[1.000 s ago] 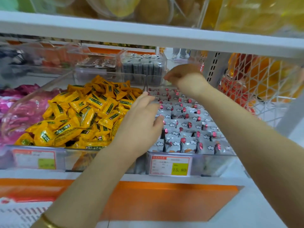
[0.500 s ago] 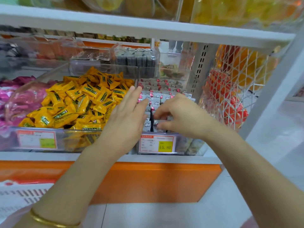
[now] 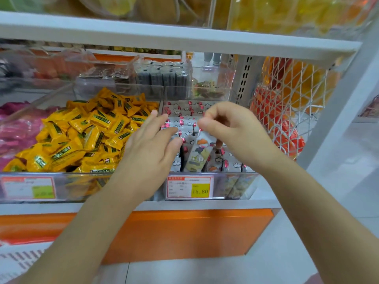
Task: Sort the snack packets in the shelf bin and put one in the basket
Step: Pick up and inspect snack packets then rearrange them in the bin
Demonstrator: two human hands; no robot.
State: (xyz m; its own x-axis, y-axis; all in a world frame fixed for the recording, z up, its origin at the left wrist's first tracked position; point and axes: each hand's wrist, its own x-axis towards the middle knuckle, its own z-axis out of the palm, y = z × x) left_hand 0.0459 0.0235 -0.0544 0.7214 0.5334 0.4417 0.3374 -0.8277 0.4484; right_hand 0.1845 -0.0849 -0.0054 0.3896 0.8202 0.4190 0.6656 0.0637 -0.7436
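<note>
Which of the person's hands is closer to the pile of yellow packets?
Left. The left hand, fingers straight, sits right beside the yellow packets. The right hand is farther right, over the grey-packet bin, pinching a cartoon packet.

Yellow packets: dark green labels; grey packets: white clouds, red spots; raised packet: pale, cartoon print in orange and yellow; tag: white, red border, yellow price patch; panel: orange; netting: white; wrappers: pink; shelf: white.
</note>
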